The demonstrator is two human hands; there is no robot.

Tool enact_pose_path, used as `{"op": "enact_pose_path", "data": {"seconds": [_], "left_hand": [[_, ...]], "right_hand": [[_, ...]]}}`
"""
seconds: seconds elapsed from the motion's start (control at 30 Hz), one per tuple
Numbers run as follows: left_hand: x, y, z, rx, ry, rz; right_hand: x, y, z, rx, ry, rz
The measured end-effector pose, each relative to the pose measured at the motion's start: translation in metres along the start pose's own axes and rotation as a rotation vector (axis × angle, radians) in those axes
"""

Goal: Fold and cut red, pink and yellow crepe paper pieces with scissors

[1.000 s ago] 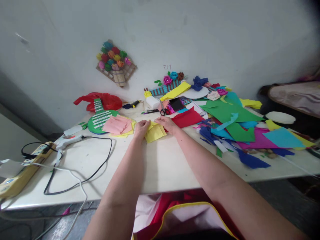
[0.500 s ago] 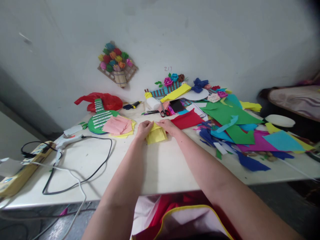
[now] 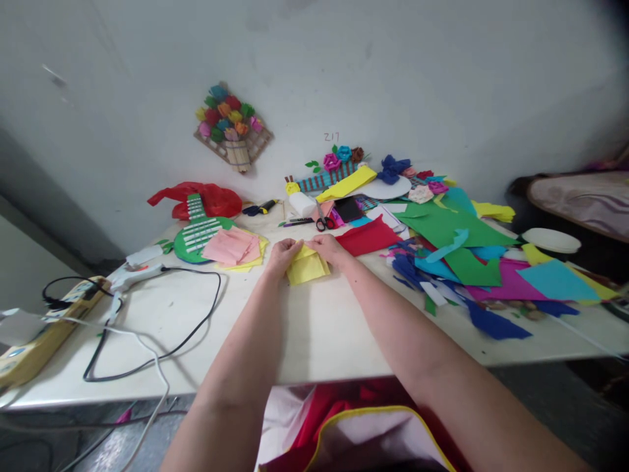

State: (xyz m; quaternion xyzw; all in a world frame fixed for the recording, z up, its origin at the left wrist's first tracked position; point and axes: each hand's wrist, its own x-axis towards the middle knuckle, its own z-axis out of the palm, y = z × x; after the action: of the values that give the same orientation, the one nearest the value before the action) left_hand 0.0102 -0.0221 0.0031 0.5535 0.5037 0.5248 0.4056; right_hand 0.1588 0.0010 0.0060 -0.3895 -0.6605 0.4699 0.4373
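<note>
Both hands meet over a small yellow sheet of crepe paper (image 3: 308,269) at the middle of the white table (image 3: 324,334). My left hand (image 3: 285,254) pinches its upper left edge, and my right hand (image 3: 326,249) pinches the upper right. The top of the sheet looks folded or bunched between the fingers, while its lower part hangs toward me. To the left, pink paper squares (image 3: 230,246) lie over yellow paper squares (image 3: 259,257), partly covering a green guitar-shaped craft (image 3: 184,241). Just beyond the hands are scissors (image 3: 324,221) and red paper (image 3: 369,234).
Several coloured paper sheets and scraps (image 3: 457,236) spread over the right side. A glue gun (image 3: 132,278) with a black cord lies at left, beside a power strip (image 3: 49,328). A paper flower craft (image 3: 230,124) hangs on the wall; a white dish (image 3: 550,240) sits far right.
Hardly anything differs. My hands keep their pinch on the yellow crepe paper, whose lower edge has shifted very slightly; the whole view has moved a few pixels.
</note>
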Motion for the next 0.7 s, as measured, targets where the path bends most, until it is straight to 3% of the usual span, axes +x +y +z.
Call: {"op": "enact_pose_path", "data": {"seconds": [0.2,0.43,0.7], "left_hand": [[-0.0001,0.0023,0.0019,-0.044,0.032,0.018],[-0.0005,0.0018,0.0005,-0.070,-0.013,-0.002],[0.0022,0.0004,0.0018,-0.118,0.058,0.002]], "right_hand": [[-0.0002,0.0009,-0.0006,0.055,-0.029,0.098],[0.0023,0.0026,0.0017,0.108,-0.027,0.084],[0.0028,0.0044,-0.0020,0.130,0.018,0.071]]}}
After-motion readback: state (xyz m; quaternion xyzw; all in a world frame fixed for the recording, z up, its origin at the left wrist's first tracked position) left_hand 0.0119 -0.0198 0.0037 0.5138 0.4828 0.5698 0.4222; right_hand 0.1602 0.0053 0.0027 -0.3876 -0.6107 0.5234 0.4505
